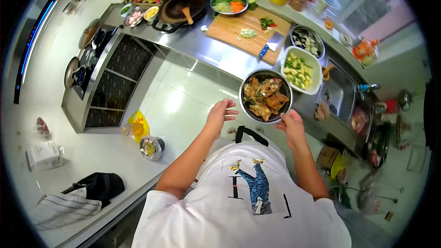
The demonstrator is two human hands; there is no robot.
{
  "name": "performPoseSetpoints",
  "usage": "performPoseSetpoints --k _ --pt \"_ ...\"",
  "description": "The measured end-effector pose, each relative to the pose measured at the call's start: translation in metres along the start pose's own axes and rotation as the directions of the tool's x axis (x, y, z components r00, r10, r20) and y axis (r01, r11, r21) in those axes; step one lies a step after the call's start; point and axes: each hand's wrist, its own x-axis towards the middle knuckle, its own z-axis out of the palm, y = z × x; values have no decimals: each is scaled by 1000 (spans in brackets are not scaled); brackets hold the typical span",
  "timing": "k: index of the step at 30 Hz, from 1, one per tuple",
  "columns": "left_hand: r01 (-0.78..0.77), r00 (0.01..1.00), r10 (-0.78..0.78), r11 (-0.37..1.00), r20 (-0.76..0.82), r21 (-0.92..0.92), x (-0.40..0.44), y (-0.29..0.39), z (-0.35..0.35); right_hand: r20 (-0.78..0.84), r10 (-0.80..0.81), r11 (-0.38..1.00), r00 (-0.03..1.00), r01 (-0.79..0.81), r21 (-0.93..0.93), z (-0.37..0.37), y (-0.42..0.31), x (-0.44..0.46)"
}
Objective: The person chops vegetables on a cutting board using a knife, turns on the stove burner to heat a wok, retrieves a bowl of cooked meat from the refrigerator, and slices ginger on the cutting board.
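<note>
My right hand [292, 127] grips the near right rim of a round metal bowl [242, 103], thumb over the edge. Inside the bowl lie browned, cooked pieces of what looks like meat or fish [266, 97]. To the left of the bowl, my left hand [222, 114] is apart from it, fingers spread and holding nothing. Just beyond the bowl is the counter with a wooden cutting board [229, 30], where a blue-handled cleaver [272, 45] lies beside chopped pieces. A white basin [318, 76] of cut green and pale vegetables stands right of the bowl.
A wok [177, 9] with a wooden-handled tool sits at the back left. Near the board are a plate of shredded vegetables [229, 3] and a bowl of dark and pale slices [308, 41]. The sink [340, 93] is at right; a lined bin [151, 148] stands on the floor.
</note>
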Motion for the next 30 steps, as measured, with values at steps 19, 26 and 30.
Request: performPoseSetpoints --k 19,26,30 --pt "233 760 -106 966 -641 115 -29 -35 -279 68 240 965 968 -230 -127 211 78 333" --pt "430 537 -309 901 -785 -61 -83 -61 -370 48 280 957 959 -276 -86 218 59 330" --pt "481 530 -368 872 -764 -86 -69 -39 -410 -38 406 887 913 -404 -225 220 54 316"
